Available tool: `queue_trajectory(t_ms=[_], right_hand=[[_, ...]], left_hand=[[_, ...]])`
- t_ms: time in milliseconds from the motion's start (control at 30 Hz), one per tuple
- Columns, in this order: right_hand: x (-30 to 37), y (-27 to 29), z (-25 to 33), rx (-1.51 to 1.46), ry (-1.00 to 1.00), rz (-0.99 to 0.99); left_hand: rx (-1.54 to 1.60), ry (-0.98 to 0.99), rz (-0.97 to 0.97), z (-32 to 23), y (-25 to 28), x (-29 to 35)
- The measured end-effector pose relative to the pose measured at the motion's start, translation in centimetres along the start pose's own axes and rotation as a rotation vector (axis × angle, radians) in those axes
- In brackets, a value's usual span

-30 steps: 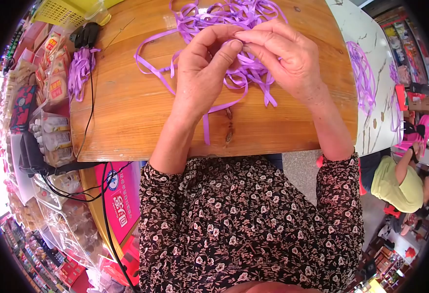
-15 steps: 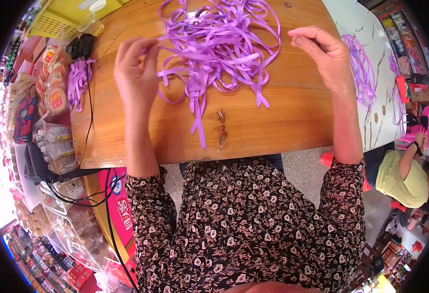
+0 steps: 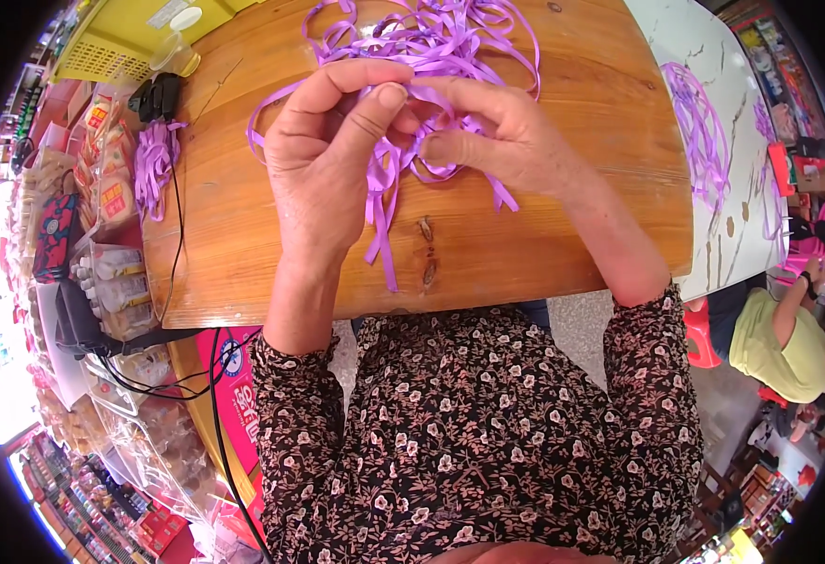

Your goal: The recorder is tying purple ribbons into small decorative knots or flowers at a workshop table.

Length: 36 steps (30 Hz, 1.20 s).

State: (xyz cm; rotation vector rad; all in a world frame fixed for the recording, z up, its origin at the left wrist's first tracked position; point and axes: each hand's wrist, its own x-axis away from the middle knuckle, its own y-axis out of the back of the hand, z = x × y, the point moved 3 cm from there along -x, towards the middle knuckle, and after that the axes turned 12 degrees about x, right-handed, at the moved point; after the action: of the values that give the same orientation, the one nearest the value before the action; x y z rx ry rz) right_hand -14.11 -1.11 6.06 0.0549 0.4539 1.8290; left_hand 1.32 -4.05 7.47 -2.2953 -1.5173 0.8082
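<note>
My left hand (image 3: 323, 169) and my right hand (image 3: 502, 141) meet fingertip to fingertip over a heap of thin purple ribbon (image 3: 469, 42). The left thumb and forefinger are pinched together, with a bit of purple showing at their tips. A ribbon loop runs out beside that hand on its left. My right forefinger reaches the left fingertips, its thumb bent lower down; what its curled fingers grip is hidden. Loose ribbon ends hang toward me on the wooden table (image 3: 525, 235).
A smaller purple bundle (image 3: 156, 160) lies at the left edge by a black device (image 3: 157, 94) and a cable. A yellow basket (image 3: 102, 52) stands far left, near packaged goods. More purple ribbon (image 3: 699, 141) lies on a white marbled table (image 3: 732, 226). A person in yellow-green (image 3: 779, 348) sits at right.
My hands were wide apart on either side of the heap; both have moved inward and now meet in front of it. A ribbon loop has shifted out to the left.
</note>
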Motion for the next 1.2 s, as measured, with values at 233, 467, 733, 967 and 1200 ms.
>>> queue_trajectory(t_ms=[233, 467, 733, 967, 1200], right_hand=[[1.7, 3.1, -0.6, 0.071, -0.033, -0.159], [4.8, 5.9, -0.6, 0.269, -0.036, -0.203], [3.7, 4.2, 0.7, 0.365, 0.105, -0.226], [4.9, 5.3, 0.3, 0.63, 0.116, -0.357], [4.9, 5.4, 0.1, 0.835, 0.223, -0.282]], left_hand=[[-0.27, -0.085, -0.042, -0.6, 2.5, 0.2], [-1.171, -0.379, 0.09, -0.3, 4.8, -0.6], [-0.725, -0.478, 0.312, 3.1, -3.8, 0.3], [-0.102, 0.275, 0.094, 6.1, -2.9, 0.5], [-0.144, 0.313, 0.102, 5.9, -2.1, 0.3]])
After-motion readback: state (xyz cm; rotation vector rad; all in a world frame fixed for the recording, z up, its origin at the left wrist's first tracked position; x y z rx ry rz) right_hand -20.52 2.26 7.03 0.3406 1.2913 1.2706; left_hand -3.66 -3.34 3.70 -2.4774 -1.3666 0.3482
